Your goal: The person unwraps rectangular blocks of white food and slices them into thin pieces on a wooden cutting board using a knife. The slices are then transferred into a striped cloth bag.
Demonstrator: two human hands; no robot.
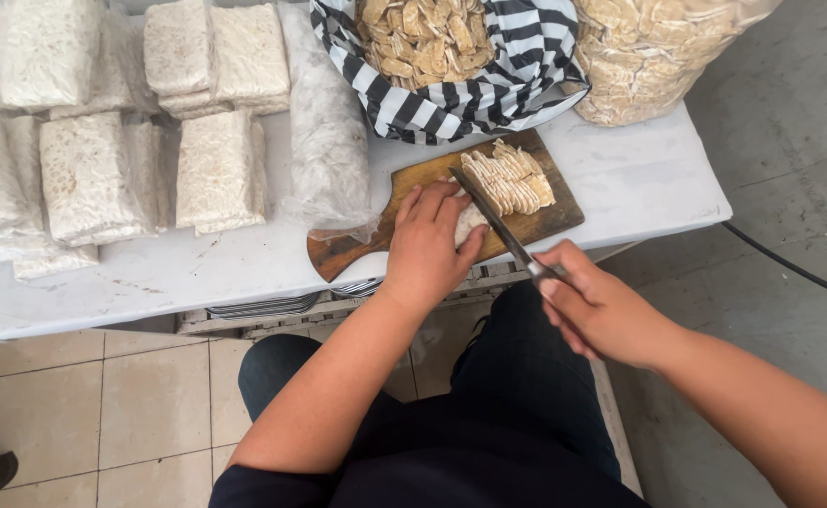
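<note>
Dark trousers are filling the near edge of the view, with both forearms reaching out over them toward a white table. On a brown wooden cutting board the left hand is pressing down on a pale tempeh block, fingers spread flat over it and thumb hooked round its right end. The right hand is curling tightly round the handle of a long knife, whose blade is lying across the block just beside the left fingertips. Thin cut slices are leaning in a row at the far right of the board.

The block is looking firm yet crumbly and fairly light, likely to break if squeezed, so holding it from above with flat fingers, well back from the blade, seems soundest.

Wrapped white blocks are lying far left, a striped cloth bag of pieces is sitting far centre, and a clear bag is standing at far right.
</note>
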